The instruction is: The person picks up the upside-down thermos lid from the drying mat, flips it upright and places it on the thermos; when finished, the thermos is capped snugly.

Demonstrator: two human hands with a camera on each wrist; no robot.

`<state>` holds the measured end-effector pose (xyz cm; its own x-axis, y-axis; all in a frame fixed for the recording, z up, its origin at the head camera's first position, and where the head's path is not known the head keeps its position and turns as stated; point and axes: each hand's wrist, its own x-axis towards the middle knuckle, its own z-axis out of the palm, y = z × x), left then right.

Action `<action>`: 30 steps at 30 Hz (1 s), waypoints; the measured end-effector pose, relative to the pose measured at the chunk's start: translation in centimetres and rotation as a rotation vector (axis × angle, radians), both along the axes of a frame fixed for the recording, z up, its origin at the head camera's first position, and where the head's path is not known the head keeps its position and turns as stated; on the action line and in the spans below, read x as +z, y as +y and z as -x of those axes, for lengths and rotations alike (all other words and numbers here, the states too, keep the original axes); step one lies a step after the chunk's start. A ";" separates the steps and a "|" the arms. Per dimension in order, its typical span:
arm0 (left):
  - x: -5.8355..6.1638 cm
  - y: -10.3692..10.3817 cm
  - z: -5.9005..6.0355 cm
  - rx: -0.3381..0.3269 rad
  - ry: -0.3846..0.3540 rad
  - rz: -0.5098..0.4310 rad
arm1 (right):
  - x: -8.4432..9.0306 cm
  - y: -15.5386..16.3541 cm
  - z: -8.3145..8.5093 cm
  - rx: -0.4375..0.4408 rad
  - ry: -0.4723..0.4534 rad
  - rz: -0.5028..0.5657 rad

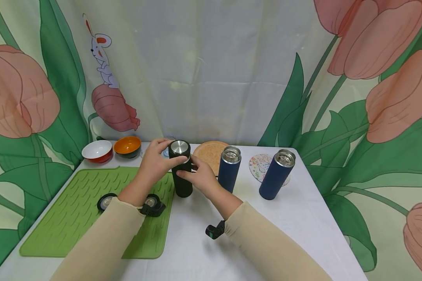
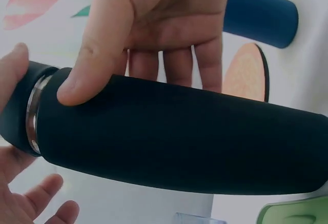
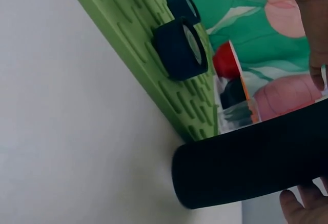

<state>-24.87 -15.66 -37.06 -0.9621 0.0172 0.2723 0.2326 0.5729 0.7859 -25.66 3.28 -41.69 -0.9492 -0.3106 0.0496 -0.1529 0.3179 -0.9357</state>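
Observation:
A black thermos [image 1: 183,179] with a silver-topped lid [image 1: 179,147] stands upright on the white table, right of the green mat. At its top, my left hand [image 1: 156,160] grips the lid with thumb and fingers on opposite sides. My right hand [image 1: 204,175] holds the body just below, its thumb lying across the black wall in the left wrist view. A silver ring [image 2: 35,111] shows between lid and body. Two dark lids lie on the mat, one lid [image 3: 182,49] nearer the mat's edge than the other lid [image 3: 183,6].
Two lidless blue thermoses stand to the right, one blue thermos [image 1: 228,171] beside my right hand and another blue thermos [image 1: 276,177] farther off. Behind are a pizza-patterned round board [image 1: 209,152] and a floral plate [image 1: 258,164]. A white-and-red bowl [image 1: 97,151] and an orange bowl [image 1: 127,146] sit behind the green mat [image 1: 81,218].

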 end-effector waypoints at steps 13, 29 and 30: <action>-0.2 -0.1 0.0 -0.025 -0.031 0.010 | 2.0 -0.2 0.8 -0.022 0.087 -0.126; -0.3 -0.8 0.7 -0.094 -0.089 -0.019 | 1.1 -0.1 1.4 -0.002 0.072 -0.069; -0.4 -1.0 1.0 -0.108 -0.092 -0.016 | 1.0 -0.1 1.4 -0.002 0.073 -0.071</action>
<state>-25.82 -16.65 -37.42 -0.9758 0.1180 0.1843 0.2188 0.5355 0.8157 -27.06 3.18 -40.66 -0.9445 -0.3139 0.0967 -0.2192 0.3834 -0.8972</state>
